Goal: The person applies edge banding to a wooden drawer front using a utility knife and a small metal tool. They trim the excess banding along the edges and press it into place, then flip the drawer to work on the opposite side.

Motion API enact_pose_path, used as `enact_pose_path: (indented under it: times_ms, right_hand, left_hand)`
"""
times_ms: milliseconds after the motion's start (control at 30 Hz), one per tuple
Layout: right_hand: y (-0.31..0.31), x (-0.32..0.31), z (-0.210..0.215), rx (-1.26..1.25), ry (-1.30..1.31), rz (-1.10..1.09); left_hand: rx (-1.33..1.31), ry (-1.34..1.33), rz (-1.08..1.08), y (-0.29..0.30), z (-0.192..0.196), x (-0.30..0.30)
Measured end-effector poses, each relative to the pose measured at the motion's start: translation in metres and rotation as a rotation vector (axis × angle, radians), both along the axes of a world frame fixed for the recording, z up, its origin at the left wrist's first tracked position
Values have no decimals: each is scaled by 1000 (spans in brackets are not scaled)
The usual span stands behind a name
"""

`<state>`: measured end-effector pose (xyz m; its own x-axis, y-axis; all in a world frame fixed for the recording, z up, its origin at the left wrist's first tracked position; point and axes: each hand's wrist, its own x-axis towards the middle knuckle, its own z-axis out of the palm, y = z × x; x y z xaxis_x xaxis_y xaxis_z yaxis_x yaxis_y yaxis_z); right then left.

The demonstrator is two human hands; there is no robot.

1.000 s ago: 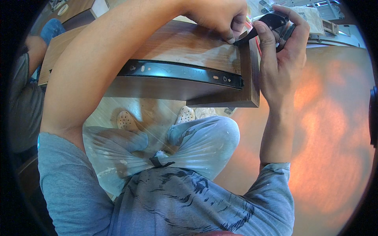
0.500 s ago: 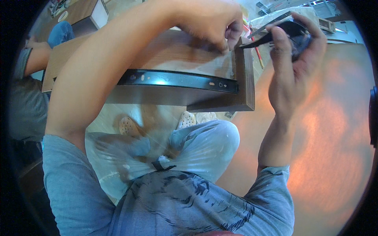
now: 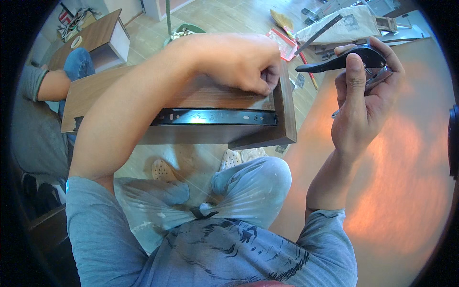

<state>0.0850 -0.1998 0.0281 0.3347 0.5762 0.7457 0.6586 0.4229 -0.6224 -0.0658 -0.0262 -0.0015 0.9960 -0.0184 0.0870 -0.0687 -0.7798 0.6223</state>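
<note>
A wood-grain drawer box (image 3: 220, 97) lies across in front of me. A long black metal drawer slide (image 3: 215, 116) runs along its near side. My left hand (image 3: 246, 64) is curled into a loose fist over the box's right end, its fingertips at the wood beside the end panel (image 3: 285, 107). Whatever those fingers may hold is hidden. To the right, my right hand (image 3: 361, 95) is raised and wrapped round a hand tool (image 3: 354, 58) with a black tapered lever and metal parts. The lever's tip points left, just beyond the end panel and apart from it.
At the left, another person's arm (image 3: 52, 86) and jeans show near a second wooden box (image 3: 95, 40). A broom (image 3: 282, 21), a red dustpan (image 3: 283, 45) and a green basin (image 3: 191, 29) are on the tiled floor beyond. A large brown board (image 3: 382, 191) fills the right side.
My right hand has drawn the tool rightward, off the end panel that its tip overlapped before. My left hand stays curled at the same end of the drawer box. The whole view has shifted somewhat.
</note>
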Motion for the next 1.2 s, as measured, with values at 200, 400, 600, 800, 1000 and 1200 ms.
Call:
enact_pose_path:
  times_ms: [200, 400, 600, 800, 1000, 1200]
  right_hand:
    - [-2, 2, -3, -32, -59, 9]
    - [-5, -3, -3, -71, -81, 27]
    - [-20, -21, -8, -305, -135, 95]
    - [-23, -27, -16, -318, -123, 132]
    - [-23, -30, -15, -319, -256, 90]
    - [-16, -33, -9, -329, -307, 56]
  left_hand:
    - [-31, 38, 160, 12, 0, -2]
    - [-20, -51, 231, 12, -11, 4]
    - [-67, -66, 276, 14, -15, 6]
    - [-71, -87, 288, 12, -16, 7]
    - [-83, -89, 295, 11, -17, 7]
    - [-84, -92, 291, 11, -16, 7]
